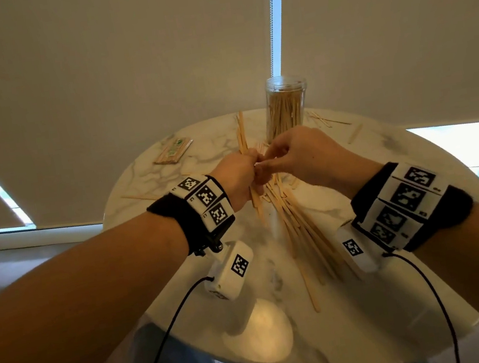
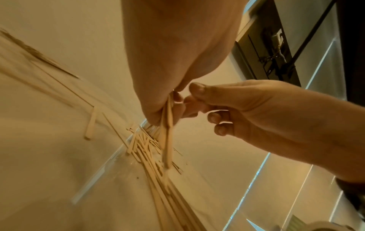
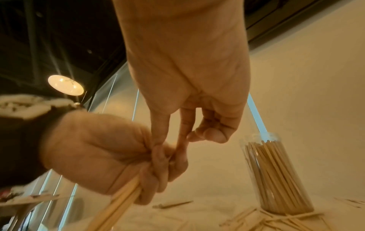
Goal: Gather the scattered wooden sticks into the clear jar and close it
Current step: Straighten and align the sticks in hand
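My left hand point(image 1: 239, 178) grips a bundle of wooden sticks point(image 1: 256, 206) upright above the marble table point(image 1: 369, 301); the sticks poke out above and below the fist point(image 3: 118, 204). My right hand point(image 1: 263, 163) meets it from the right, index and middle fingertips point(image 3: 177, 146) pressed into the left fist. Whether they pinch a stick is hidden. The clear jar point(image 1: 286, 108) stands open behind the hands, packed with upright sticks point(image 3: 276, 171). A loose pile of sticks point(image 1: 299, 228) lies under and in front of the hands point(image 2: 158, 171). No lid is in view.
A wrapped pack of sticks point(image 1: 172, 152) lies at the table's far left. Stray sticks lie right of the jar point(image 1: 327, 121), at the right edge point(image 1: 355, 132) and on the left point(image 1: 140, 197). Cables hang from both wrist cameras.
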`<state>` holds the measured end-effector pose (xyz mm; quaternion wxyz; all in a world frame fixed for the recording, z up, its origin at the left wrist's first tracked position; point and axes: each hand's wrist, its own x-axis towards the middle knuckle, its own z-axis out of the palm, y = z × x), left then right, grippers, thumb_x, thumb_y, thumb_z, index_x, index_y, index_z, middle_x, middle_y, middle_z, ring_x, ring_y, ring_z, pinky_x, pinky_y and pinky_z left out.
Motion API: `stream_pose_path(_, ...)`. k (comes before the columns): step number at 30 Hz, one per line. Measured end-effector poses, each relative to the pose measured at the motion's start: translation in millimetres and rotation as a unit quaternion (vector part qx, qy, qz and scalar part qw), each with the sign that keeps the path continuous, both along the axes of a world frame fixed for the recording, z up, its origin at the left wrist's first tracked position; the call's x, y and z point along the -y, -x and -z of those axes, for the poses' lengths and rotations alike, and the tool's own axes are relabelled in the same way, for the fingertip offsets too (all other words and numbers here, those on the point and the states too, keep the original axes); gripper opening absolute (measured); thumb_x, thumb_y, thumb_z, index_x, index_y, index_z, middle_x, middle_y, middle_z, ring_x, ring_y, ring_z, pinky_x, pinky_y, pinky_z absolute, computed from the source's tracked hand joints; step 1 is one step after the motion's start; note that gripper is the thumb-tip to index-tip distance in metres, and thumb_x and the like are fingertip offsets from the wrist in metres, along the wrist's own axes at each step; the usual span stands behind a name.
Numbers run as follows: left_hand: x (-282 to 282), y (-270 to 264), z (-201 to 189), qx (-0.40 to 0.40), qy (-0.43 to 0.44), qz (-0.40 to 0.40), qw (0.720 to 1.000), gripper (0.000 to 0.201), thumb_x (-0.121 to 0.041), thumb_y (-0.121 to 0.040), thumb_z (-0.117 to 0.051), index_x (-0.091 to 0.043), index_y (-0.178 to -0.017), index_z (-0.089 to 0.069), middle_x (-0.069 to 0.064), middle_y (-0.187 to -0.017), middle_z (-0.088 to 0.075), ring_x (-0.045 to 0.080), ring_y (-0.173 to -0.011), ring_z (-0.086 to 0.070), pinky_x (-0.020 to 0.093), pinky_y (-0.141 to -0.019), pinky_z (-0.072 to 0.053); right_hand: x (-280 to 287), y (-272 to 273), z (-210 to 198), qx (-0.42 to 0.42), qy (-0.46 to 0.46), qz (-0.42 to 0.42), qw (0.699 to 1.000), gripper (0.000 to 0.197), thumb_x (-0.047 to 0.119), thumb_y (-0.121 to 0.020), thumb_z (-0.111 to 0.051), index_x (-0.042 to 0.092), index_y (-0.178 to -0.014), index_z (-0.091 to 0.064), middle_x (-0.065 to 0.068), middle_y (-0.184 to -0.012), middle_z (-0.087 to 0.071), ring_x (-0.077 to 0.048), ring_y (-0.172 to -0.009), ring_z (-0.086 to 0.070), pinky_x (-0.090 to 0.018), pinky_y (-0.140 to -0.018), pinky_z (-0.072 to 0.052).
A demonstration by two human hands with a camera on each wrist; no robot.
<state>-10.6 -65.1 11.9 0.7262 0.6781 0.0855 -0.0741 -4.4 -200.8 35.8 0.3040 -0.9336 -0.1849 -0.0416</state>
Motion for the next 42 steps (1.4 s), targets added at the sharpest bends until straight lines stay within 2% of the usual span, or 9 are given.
stream_pose_path(5,-12,-1,-14,0.019,0.004,0.001,1.0,0.035,-0.044,-0.106,-0.042,-0.018,-0.082,-0.045,-0.007,-0.054,-0.036,0.007,-0.043,-0.027,0.02,-0.039,-0.026,11,-12,-15,0.036,-0.059,0.043,0.997,0.027,0.04,-0.098,-0.056,0.024,-0.119,-0.06,0.004,-0.104,-0.066,-0.012,-0.089,-0.064,-0.032,-0.075,-0.056)
stream_pose_path(8,-14,7,-19,0.031,-0.049,0.073,0.996,0.043,-0.055,-0.101,-0.045,-0.021,-0.075,-0.041,-0.007,-0.055,-0.031,0.008,-0.044,-0.023,0.02,-0.038,-0.021,4,-14,-27,0.063,-0.149,0.025,0.986,0.046,0.045,-0.103,-0.046,0.025,-0.144,-0.043,0.006,-0.13,-0.057,-0.01,-0.113,-0.057,-0.031,-0.093,-0.046)
stream_pose_path(13,-7,20,-14,0.048,-0.032,0.123,0.991,0.038,-0.045,-0.105,-0.045,-0.019,-0.077,-0.041,-0.004,-0.058,-0.028,0.009,-0.045,-0.024,0.02,-0.039,-0.026,-21,-10,-43,0.028,-0.071,-0.031,0.997,0.036,0.035,-0.106,-0.039,0.018,-0.111,-0.07,0.012,-0.094,-0.066,-0.006,-0.091,-0.063,-0.028,-0.083,-0.05)
stream_pose_path(16,-9,20,-9,0.06,-0.01,0.115,0.992,0.034,-0.04,-0.106,-0.044,-0.017,-0.081,-0.042,-0.004,-0.058,-0.03,0.01,-0.046,-0.023,0.02,-0.037,-0.024,-24,-12,-41,0.031,-0.063,-0.046,0.996,0.035,0.035,-0.105,-0.04,0.019,-0.114,-0.071,0.01,-0.105,-0.07,-0.007,-0.099,-0.065,-0.035,-0.094,-0.053)
stream_pose_path(20,-11,15,-8,0.063,0.01,0.091,0.994,0.033,-0.04,-0.107,-0.042,-0.015,-0.085,-0.044,-0.006,-0.056,-0.029,0.009,-0.046,-0.021,0.02,-0.038,-0.02,-18,-9,-32,-0.014,-0.063,-0.071,0.995,0.047,0.044,-0.105,-0.038,0.023,-0.146,-0.048,0.005,-0.133,-0.06,-0.013,-0.12,-0.057,-0.036,-0.105,-0.045)
stream_pose_path(24,-20,3,-9,0.035,0.04,0.008,0.999,0.043,-0.054,-0.103,-0.041,-0.018,-0.079,-0.044,-0.008,-0.05,-0.034,0.006,-0.04,-0.025,0.019,-0.035,-0.022,-6,0,-10,-0.049,-0.076,0.017,0.996,0.056,0.058,-0.102,-0.031,0.014,-0.125,-0.059,-0.005,-0.112,-0.068,-0.018,-0.093,-0.069,-0.043,-0.089,-0.056)
stream_pose_path(30,-18,-4,0,0.02,0.115,-0.066,0.991,0.035,-0.035,-0.11,-0.034,-0.017,-0.081,-0.039,-0.004,-0.056,-0.029,0.006,-0.037,-0.024,0.018,-0.036,-0.022,7,25,21,-0.165,0.375,0.021,0.912,0.084,0.089,-0.075,-0.04,0.01,-0.059,-0.061,0.0,-0.051,-0.063,-0.015,-0.052,-0.061,-0.028,-0.064,-0.049)
stream_pose_path(36,-3,-1,2,0.028,0.121,-0.065,0.99,0.034,-0.031,-0.11,-0.034,-0.015,-0.081,-0.04,-0.003,-0.055,-0.03,0.007,-0.04,-0.026,0.019,-0.039,-0.024,0,18,25,-0.254,0.335,0.019,0.907,0.048,0.051,-0.08,-0.078,0.01,-0.066,-0.058,0.003,-0.044,-0.063,-0.017,-0.05,-0.063,-0.026,-0.059,-0.051)
stream_pose_path(42,-5,2,6,0.016,0.1,-0.04,0.994,0.032,-0.032,-0.11,-0.034,-0.013,-0.086,-0.043,-0.002,-0.057,-0.034,0.009,-0.046,-0.029,0.02,-0.04,-0.028,4,14,28,-0.252,0.339,0.03,0.906,0.022,0.025,-0.086,-0.071,0.008,-0.074,-0.063,0.0,-0.052,-0.067,-0.015,-0.049,-0.066,-0.022,-0.05,-0.052)
